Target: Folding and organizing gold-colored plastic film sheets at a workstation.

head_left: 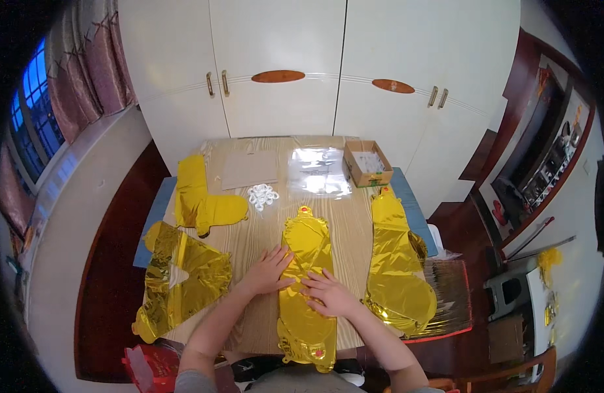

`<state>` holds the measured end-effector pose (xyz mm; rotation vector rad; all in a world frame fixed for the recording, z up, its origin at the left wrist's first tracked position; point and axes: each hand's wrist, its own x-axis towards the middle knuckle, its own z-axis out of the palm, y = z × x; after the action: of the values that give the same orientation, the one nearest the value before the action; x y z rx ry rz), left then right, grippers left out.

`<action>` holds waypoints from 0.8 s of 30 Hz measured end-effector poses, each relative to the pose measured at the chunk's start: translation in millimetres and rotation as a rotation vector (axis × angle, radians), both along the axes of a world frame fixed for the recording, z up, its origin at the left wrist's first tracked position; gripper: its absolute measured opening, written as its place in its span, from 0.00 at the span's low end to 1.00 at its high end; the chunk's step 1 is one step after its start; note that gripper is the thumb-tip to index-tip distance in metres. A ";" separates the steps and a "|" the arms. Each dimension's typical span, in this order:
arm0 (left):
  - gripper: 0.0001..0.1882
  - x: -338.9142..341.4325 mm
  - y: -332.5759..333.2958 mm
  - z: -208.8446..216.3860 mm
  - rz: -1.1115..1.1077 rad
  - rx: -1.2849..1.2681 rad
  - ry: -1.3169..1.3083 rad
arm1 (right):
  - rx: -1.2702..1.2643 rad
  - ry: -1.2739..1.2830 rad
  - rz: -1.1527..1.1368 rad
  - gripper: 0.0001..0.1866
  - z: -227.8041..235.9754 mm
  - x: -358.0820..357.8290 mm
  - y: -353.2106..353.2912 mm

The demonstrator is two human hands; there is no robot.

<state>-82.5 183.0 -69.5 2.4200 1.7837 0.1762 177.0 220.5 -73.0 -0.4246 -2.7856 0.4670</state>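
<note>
A gold foil balloon [308, 252], deflated and folded into a long strip, lies lengthwise on the wooden table in front of me. My left hand [269, 270] rests flat across its left edge, fingers stretched out. Slightly nearer and to the right, my right hand [328, 293] presses flat on the strip with its fingers spread. Neither hand grips anything. To the left lie an L-shaped gold foil balloon [200, 200] and a crumpled gold foil balloon [184, 278]. Along the right side of the table stretches one more flat gold foil balloon [397, 262].
Farther back on the table are a cardboard sheet [249, 170], a pile of small white rings [263, 195], clear plastic bags [318, 173] and an open cardboard box [369, 175]. White cabinets [276, 39] stand behind. A red bag [154, 367] is below the table's left front.
</note>
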 end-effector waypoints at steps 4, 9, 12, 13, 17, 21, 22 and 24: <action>0.43 -0.2 4.5 1.2 0.007 -0.027 0.035 | -0.011 0.010 0.003 0.18 2.3 0.5 -0.1; 0.46 -4.6 13.3 2.6 0.029 -0.060 0.045 | -0.028 0.011 0.006 0.18 4.1 0.2 0.4; 0.50 -9.4 21.2 6.1 0.037 -0.094 0.063 | -0.040 0.030 0.004 0.17 1.7 -0.1 0.9; 0.53 -11.2 24.7 8.2 0.035 -0.112 0.074 | -0.039 0.027 0.004 0.17 1.4 0.0 1.2; 0.60 -16.2 37.6 19.8 0.042 -0.158 0.129 | -0.034 0.025 0.003 0.17 3.5 0.4 1.4; 0.65 -22.3 47.0 20.6 0.043 -0.190 0.163 | -0.052 0.020 0.000 0.17 5.0 -0.6 0.6; 0.65 -21.2 47.4 21.3 0.043 -0.189 0.178 | -0.042 0.021 -0.004 0.17 5.3 -0.3 0.4; 0.66 -20.4 47.3 21.2 0.046 -0.191 0.188 | -0.015 0.026 -0.009 0.17 8.5 -1.4 0.7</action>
<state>-102.9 230.3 -48.3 2.3288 1.8368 -0.2154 175.6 221.3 -64.5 -0.4313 -2.7557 0.4889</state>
